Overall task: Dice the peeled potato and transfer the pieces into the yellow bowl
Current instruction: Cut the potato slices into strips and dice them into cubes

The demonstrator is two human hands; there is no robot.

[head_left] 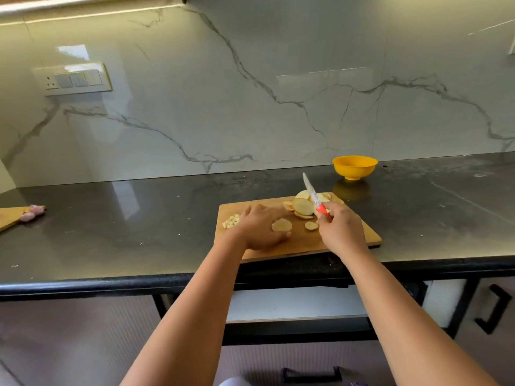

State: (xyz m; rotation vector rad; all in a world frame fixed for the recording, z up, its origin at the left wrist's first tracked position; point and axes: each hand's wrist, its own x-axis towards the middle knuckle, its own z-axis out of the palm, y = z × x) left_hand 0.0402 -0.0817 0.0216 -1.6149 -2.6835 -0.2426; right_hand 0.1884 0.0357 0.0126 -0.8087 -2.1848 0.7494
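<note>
1. The rectangular wooden cutting board (pixel 348 240) lies on the dark polished stone tabletop (pixel 139 232), its long axis running roughly 9 to 3 o'clock, with the right end swung slightly toward the near edge.
2. The peeled potato is already cut into pale round potato slices (pixel 303 206), heaped at the board's 12 o'clock side; their flat faces tilt and overlap.
3. A single round slice (pixel 282 225) lies flat near the board's middle, under the fingertips of the left hand (pixel 260 228), which presses on it, fingers bent lightly over it and pointing toward 3 o'clock.
4. A smaller slice (pixel 311 225) lies flat just beside it, at its 3 o'clock.
5. A small pile of diced potato cubes (pixel 232 220) sits at the board's 9 o'clock end, just beside the left hand.
6. The right hand (pixel 341 228) grasps the red handle of the speckled-blade kitchen knife (pixel 313 195); the blade points toward 11 o'clock, raised above the heap, tip clear of the board.
7. The yellow round plastic bowl (pixel 354 166) stands upright at 1 o'clock from the board, apart from it, near the marble-patterned wall (pixel 250 93).
8. The board's near edge lies close to the tabletop's front edge; bare tabletop stretches wide at 9 o'clock and 3 o'clock.
9. A second wooden board (pixel 11 217) with pinkish pieces (pixel 33 213) sits far off at 9 o'clock.
</note>
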